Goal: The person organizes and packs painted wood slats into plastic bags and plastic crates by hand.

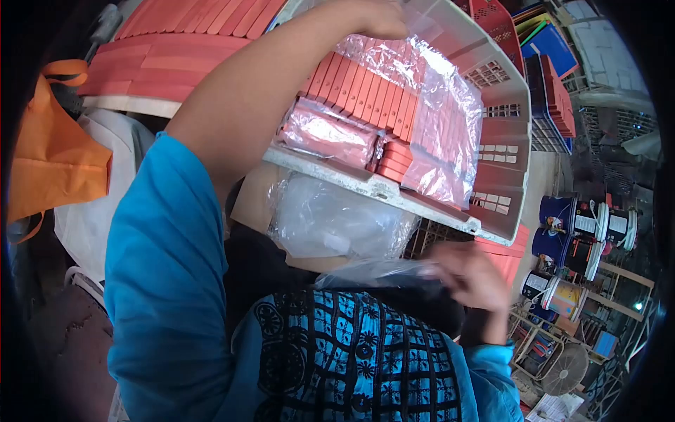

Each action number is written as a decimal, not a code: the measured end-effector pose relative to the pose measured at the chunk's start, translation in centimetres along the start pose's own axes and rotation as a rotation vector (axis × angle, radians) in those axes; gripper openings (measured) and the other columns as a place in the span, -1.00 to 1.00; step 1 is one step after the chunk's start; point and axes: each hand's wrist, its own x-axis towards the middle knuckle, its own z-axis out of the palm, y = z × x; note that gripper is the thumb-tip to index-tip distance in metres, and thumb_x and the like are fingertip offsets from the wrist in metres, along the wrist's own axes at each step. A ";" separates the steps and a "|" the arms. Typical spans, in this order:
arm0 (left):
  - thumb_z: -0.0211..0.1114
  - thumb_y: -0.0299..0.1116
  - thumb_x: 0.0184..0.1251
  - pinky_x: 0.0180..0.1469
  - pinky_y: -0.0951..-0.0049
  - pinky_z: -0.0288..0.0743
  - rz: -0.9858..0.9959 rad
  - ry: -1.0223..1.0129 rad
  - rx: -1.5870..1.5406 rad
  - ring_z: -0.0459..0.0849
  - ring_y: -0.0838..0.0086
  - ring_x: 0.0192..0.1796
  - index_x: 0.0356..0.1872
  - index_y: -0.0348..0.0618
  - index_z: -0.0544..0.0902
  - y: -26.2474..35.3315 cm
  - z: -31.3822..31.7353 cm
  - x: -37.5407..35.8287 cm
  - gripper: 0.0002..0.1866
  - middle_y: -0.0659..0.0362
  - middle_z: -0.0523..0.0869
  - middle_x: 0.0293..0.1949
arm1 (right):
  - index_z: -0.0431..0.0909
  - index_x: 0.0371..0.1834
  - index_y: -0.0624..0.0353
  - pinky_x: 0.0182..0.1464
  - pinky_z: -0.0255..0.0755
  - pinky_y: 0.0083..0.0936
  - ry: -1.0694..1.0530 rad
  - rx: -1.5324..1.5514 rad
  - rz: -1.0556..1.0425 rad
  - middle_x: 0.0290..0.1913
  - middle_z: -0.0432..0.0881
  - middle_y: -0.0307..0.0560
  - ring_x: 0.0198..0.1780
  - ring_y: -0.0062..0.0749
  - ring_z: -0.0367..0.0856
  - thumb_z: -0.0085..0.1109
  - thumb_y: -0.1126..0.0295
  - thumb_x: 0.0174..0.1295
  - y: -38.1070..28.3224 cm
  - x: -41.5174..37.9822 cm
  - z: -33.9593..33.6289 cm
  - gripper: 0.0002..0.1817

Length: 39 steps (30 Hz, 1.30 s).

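My right hand (465, 273), somewhat blurred, is closed on the edge of a clear plastic bag (383, 271) in front of my chest. My left hand (382, 19) reaches over the far side of a pale plastic crate (394, 191), at the top edge of the view. It looks curled, with the fingertips hidden. Inside the crate stand rows of flat red-orange blocks (355, 88), several with small holes. Clear plastic wrapping (443, 126) covers part of them, and a wrapped bundle (329, 133) lies at the near side.
More clear plastic bags (337, 218) lie on cardboard (253, 197) below the crate. Long red pieces (155, 67) are stacked at the upper left, near an orange bag (60, 155). Paint buckets (587, 225) and a fan (564, 369) stand at the right.
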 end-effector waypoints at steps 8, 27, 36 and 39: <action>-0.18 0.37 0.24 -0.25 0.53 0.46 0.061 -0.277 -1.084 0.65 0.51 -0.23 0.11 -0.25 0.51 1.7 -2.8 -2.6 -0.17 0.11 0.70 -0.20 | 0.52 -0.38 0.33 -0.43 0.35 -0.57 0.317 -0.036 -0.004 -0.58 0.43 -0.25 -0.52 -0.63 0.38 0.12 0.33 0.30 2.1 8.8 -12.8 -0.76; 0.00 -0.42 0.10 0.08 0.21 0.47 -0.289 -0.257 0.219 0.62 0.12 0.05 -0.08 -0.33 0.62 -0.2 2.0 0.0 -0.62 -0.14 0.62 0.00 | 0.64 -0.27 0.23 -0.17 0.42 -0.56 -0.075 -0.027 0.168 -0.38 0.64 -0.24 -0.30 -0.58 0.53 0.35 0.41 0.04 21.2 19.8 -10.7 -0.80; 0.06 -0.36 0.12 0.27 0.16 0.30 -0.228 -0.076 0.554 0.31 0.13 0.35 0.30 -0.10 0.32 1.3 3.4 -1.1 -0.39 -0.04 0.25 0.35 | 0.64 -0.30 0.21 -0.19 0.46 -0.52 0.163 0.030 0.093 -0.40 0.67 -0.15 -0.31 -0.48 0.61 0.30 0.44 0.01 22.6 21.0 -8.8 -0.83; 0.10 -0.34 0.07 0.37 0.13 0.16 -0.277 -0.284 0.431 0.13 0.12 0.44 0.41 0.13 0.13 0.2 4.7 -0.5 -0.23 0.03 0.02 0.45 | 0.62 -0.29 0.26 -0.28 0.51 -0.48 0.187 0.008 0.152 -0.39 0.67 -0.04 -0.32 -0.34 0.65 0.34 0.42 -0.07 20.8 20.9 -8.7 -0.75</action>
